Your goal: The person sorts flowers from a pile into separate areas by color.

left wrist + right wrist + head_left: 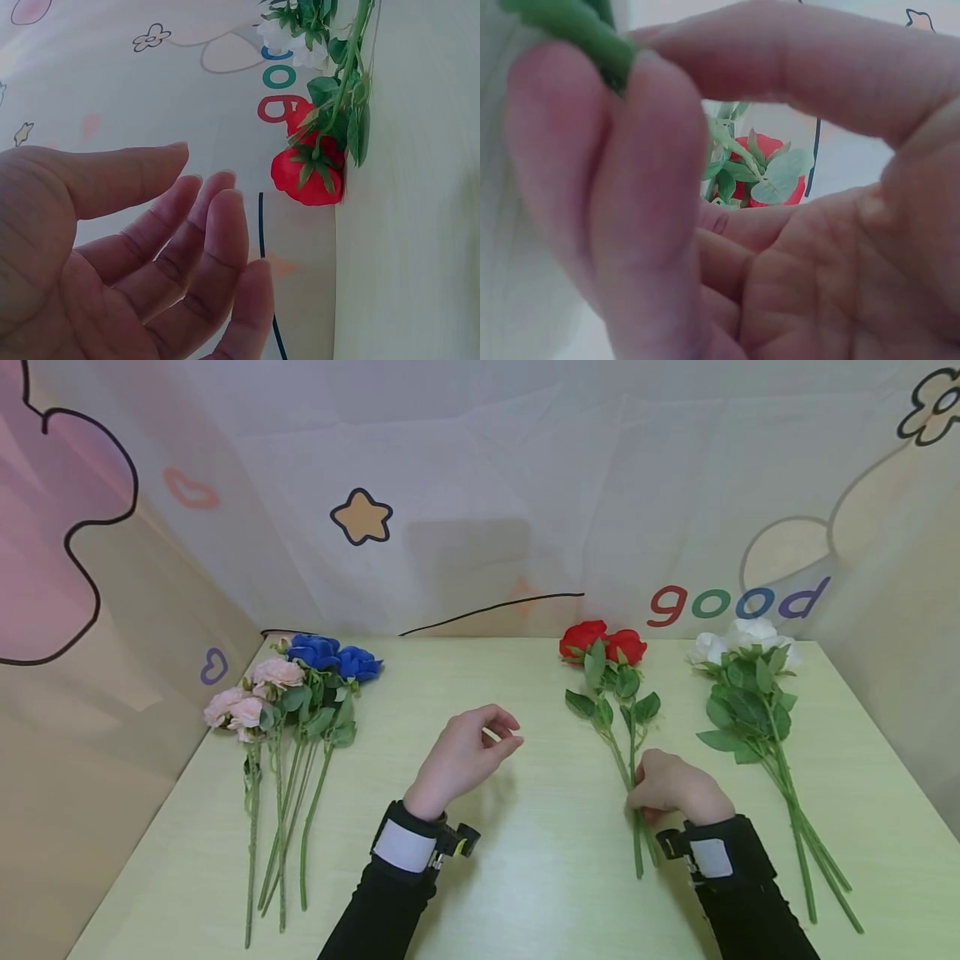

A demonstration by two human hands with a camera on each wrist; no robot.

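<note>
- Behind the table (525, 868), a pale cloth (480, 460) is seen, printed with a tan star (362, 517) and the coloured word "good" (738, 604).
- Red flowers (585, 641) are laid right of centre, their blooms set near the table's far edge; their green stems (632, 756) are pointed toward the person.
- These stems are pinched between the thumb and fingers of the right hand (678, 783), low down, well below the blooms.
- Above the table's middle, the left hand (465, 752) is held well apart from the right hand; its fingers are loosely bent, and a gap is left between thumb and fingertips.
- To the right, white flowers (746, 700) are laid with their stems crossed; on the left side, pink flowers (277, 673) are placed beside blue flowers (313, 652).
- Black sleeves (378, 906) are worn, and a strapped camera (456, 841) is carried at the left wrist.
</note>
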